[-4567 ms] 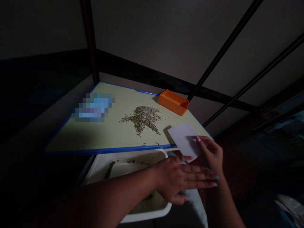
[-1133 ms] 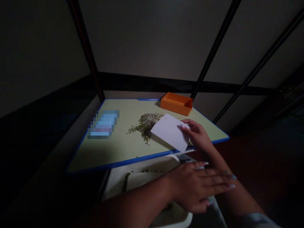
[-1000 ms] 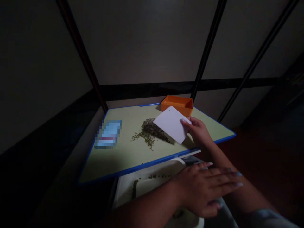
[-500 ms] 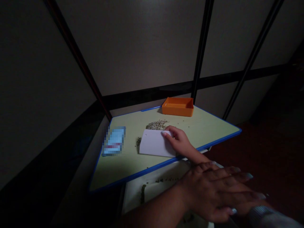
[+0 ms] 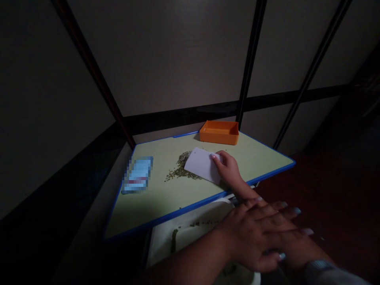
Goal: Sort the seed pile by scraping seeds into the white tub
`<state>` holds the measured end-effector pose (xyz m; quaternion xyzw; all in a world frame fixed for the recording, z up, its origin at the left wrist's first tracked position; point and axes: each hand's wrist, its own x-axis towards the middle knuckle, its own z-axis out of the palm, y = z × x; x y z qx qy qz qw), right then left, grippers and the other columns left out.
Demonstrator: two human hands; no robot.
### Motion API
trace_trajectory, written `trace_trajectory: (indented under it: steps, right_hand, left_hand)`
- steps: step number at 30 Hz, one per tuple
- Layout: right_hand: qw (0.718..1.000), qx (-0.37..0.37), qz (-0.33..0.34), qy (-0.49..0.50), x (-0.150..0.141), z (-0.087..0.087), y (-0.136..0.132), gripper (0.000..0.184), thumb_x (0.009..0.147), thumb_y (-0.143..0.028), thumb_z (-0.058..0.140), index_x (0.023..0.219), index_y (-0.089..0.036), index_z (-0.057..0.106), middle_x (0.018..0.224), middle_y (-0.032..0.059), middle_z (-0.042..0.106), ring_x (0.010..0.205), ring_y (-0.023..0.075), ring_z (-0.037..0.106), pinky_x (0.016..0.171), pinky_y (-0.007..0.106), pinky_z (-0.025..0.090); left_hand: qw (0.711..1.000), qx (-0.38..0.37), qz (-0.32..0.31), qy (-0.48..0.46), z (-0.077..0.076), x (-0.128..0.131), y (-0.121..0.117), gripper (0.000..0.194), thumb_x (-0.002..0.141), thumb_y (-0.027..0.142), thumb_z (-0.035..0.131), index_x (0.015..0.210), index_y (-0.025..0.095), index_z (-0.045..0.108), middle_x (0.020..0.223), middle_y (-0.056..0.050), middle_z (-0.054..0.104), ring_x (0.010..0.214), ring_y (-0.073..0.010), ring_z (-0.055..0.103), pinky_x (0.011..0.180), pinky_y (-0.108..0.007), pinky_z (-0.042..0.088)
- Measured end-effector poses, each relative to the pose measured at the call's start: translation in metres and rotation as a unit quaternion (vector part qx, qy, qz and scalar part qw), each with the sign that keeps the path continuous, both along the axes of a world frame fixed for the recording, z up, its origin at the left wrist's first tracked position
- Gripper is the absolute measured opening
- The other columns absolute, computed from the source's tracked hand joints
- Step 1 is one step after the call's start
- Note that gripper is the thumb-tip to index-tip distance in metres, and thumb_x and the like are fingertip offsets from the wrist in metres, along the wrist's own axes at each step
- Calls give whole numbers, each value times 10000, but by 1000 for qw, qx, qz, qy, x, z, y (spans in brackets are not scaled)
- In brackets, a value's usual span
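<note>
In the head view, my right hand (image 5: 230, 170) grips the right edge of a thin white card (image 5: 202, 164), thumb on its near face. The card leans over a pile of small dark green grains (image 5: 181, 168) on the pale green tabletop (image 5: 255, 156) and hides part of them. My left hand (image 5: 252, 233) lies across my right forearm, palm down, with fingers apart and nothing in them.
An orange open box (image 5: 219, 136) stands at the back of the blue-edged table. A light blue packet (image 5: 139, 174), blurred out, lies at the left. Below the front edge is a white container (image 5: 158, 241) with scattered grains. Panelled walls rise behind.
The card has moved away from me and slightly right, and has tilted. More of the grains show to its left and in front of it. My left hand stays on the right forearm.
</note>
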<state>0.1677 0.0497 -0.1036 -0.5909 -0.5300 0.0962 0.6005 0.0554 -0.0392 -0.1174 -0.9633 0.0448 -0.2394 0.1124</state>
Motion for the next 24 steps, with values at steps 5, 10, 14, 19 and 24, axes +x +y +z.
trace_trajectory:
  steps: [5, 10, 14, 19, 24]
  right_hand:
    - [997, 31, -21, 68, 2, -5, -5, 261, 844, -453, 523, 759, -209, 560, 643, -22, 532, 599, 152, 450, 564, 270, 339]
    - [999, 17, 6, 43, 1, -3, -4, 232, 839, -425, 526, 757, -211, 558, 658, -22, 549, 618, 153, 459, 581, 268, 350]
    - [999, -5, 36, 17, -1, -1, -3, 220, 825, -416, 546, 752, -210, 568, 635, -25, 533, 603, 153, 449, 573, 271, 339]
    - [998, -5, 59, 33, 0, 1, -3, 246, 799, -445, 567, 741, -206, 583, 629, -24, 531, 607, 153, 457, 569, 271, 347]
    - [997, -5, 41, 60, 3, -1, 0, 271, 789, -468, 576, 746, -201, 588, 653, -11, 566, 626, 158, 484, 572, 267, 365]
  left_hand:
    - [1000, -22, -9, 3, 0, 1, 2, 606, 940, 432, 347, 1516, 254, 288, 1609, 1, 182, 1503, -172, 20, 1200, -404, 181]
    - [999, -42, -13, 1, -3, 2, 4, 637, 945, 431, 330, 1538, 225, 218, 1614, -9, 157, 1503, -169, 27, 1209, -404, 167]
    - [998, -57, -22, 11, -3, 2, 4, 650, 944, 437, 337, 1541, 221, 202, 1618, -13, 138, 1503, -173, 31, 1211, -412, 169]
    - [997, -61, -14, 39, 9, -2, 2, 620, 966, 418, 334, 1537, 207, 213, 1614, -15, 161, 1502, -172, 48, 1215, -412, 177]
    - [996, -68, -9, 56, 15, -4, 0, 621, 962, 418, 365, 1531, 206, 240, 1610, -24, 173, 1501, -184, 66, 1207, -419, 220]
